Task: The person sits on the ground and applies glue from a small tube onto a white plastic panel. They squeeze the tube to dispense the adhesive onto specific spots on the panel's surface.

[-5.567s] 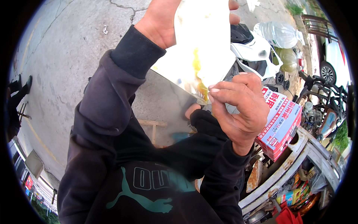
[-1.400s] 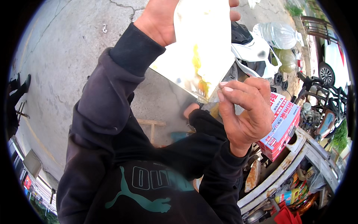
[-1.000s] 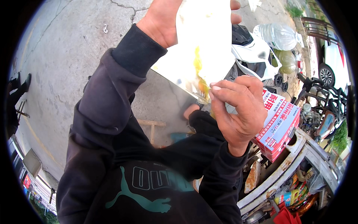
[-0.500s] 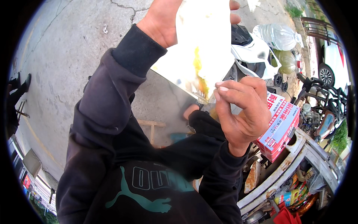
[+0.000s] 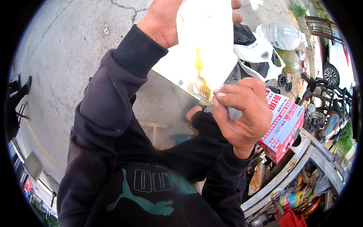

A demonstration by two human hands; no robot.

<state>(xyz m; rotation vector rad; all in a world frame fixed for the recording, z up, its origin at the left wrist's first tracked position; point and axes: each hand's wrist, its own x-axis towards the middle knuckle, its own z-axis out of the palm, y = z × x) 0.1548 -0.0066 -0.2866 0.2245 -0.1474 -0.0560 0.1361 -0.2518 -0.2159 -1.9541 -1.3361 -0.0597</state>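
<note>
A white, overexposed panel-like piece [image 5: 206,38] with a yellow-brown streak fills the upper middle. My left hand [image 5: 160,22] is closed round it from behind: palm at its left side, fingertips showing past its right edge. Close by the panel's lower corner, at the low end of the streak, is my right hand [image 5: 245,109], thumb and forefinger pinched together. Anything in that pinch is too small to make out. Glare hides the panel's surface detail.
To the right stand a red-and-white box [image 5: 281,125], a white vehicle body part [image 5: 261,53] and a large clear plastic bottle [image 5: 281,36]. A rusty white metal frame [image 5: 295,162] holds assorted goods. A small wooden stool [image 5: 153,125] sits below, on concrete.
My right hand has shifted slightly left, its pinched fingertips closer to the panel's stained lower corner. The panel and my left hand have moved very slightly left.
</note>
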